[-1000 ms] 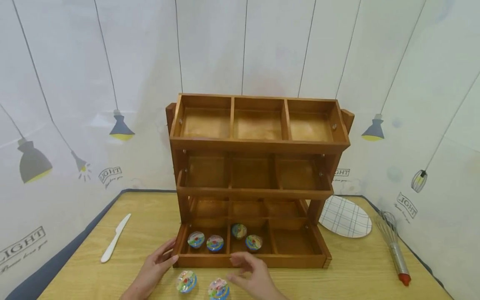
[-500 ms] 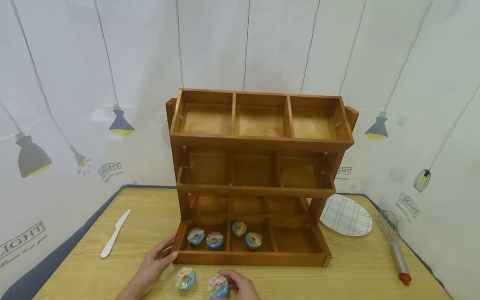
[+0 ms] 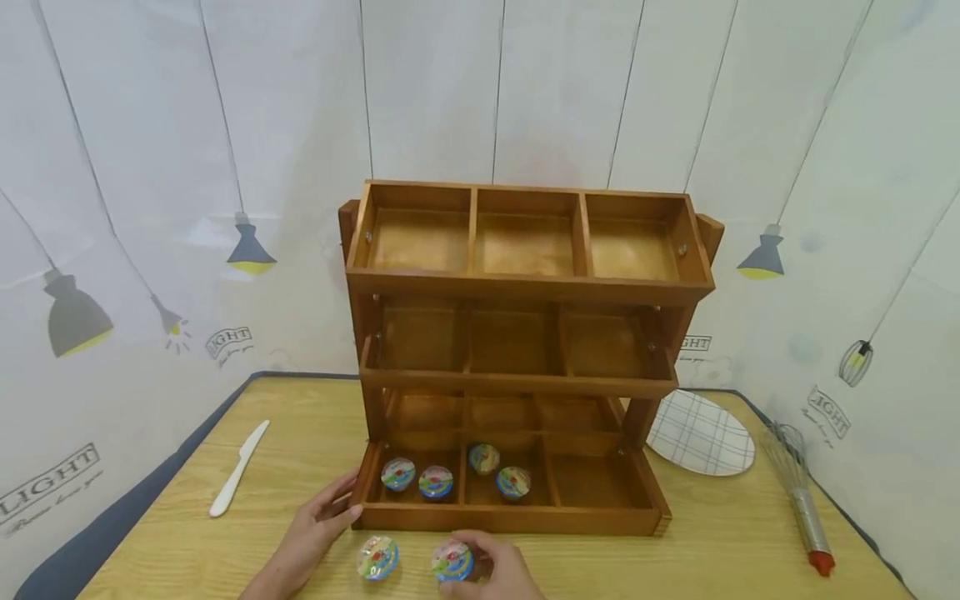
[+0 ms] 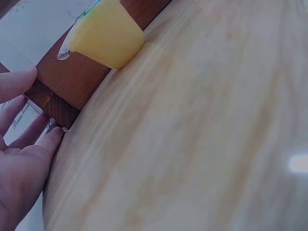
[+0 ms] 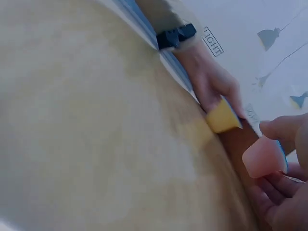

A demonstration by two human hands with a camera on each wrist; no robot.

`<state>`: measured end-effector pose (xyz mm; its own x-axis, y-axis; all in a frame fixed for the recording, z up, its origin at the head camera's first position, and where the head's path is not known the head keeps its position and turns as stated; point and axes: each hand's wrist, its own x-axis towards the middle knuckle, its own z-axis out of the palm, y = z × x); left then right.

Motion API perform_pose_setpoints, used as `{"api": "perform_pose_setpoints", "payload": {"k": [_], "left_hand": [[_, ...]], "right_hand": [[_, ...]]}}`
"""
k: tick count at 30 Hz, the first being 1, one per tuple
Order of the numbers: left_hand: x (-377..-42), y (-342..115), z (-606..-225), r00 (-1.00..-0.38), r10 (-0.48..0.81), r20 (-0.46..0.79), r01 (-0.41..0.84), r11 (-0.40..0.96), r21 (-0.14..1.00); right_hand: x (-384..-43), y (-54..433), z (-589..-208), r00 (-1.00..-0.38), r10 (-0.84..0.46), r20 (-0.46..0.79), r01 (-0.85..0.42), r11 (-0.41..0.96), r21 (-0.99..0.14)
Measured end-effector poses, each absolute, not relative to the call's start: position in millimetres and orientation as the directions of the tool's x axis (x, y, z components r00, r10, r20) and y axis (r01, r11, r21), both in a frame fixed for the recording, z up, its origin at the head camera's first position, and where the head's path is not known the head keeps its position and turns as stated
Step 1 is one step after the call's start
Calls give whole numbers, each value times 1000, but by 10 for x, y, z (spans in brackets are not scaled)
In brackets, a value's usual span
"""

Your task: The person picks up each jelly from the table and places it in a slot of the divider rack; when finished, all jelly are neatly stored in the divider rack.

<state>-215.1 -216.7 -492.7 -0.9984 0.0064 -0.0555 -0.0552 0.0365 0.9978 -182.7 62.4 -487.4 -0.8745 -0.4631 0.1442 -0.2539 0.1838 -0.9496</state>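
Observation:
My right hand pinches a jelly cup with a printed lid, in front of the brown wooden rack. In the right wrist view this pink cup is tilted between thumb and fingers. At the rack's front left corner my left hand holds on, thumb toward the front board and fingers along the side. A yellow jelly cup stands on the table by the front board, between the two hands. Two cups sit in the bottom left compartment, and two more in the bottom middle one.
The rack's upper tiers rise behind the hands. A white knife lies at left on the wooden table. At right are a checked oval plate and a whisk with a red-tipped handle.
My right hand came down to the pink jelly cup, took hold of it and shifted it slightly right and up toward the rack. The left hand keeps its place at the corner.

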Motion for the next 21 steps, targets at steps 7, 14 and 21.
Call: {"api": "perform_pose_setpoints", "payload": {"k": [7, 14, 21], "left_hand": [[-2170, -2165, -4918, -997, 9, -82, -82, 19, 996], [-2149, -2169, -4918, -998, 21, -64, -63, 19, 998], [-2148, -2158, -4915, -998, 8, -61, -61, 41, 997]], "right_hand": [[-2037, 994, -4491, -909, -326, 260, -352, 263, -899], [-2472, 1565, -4228, -984, -15, 176, -163, 460, -873], [-2735, 1964, -4384, -996, -46, 74, -86, 652, -753]]}}
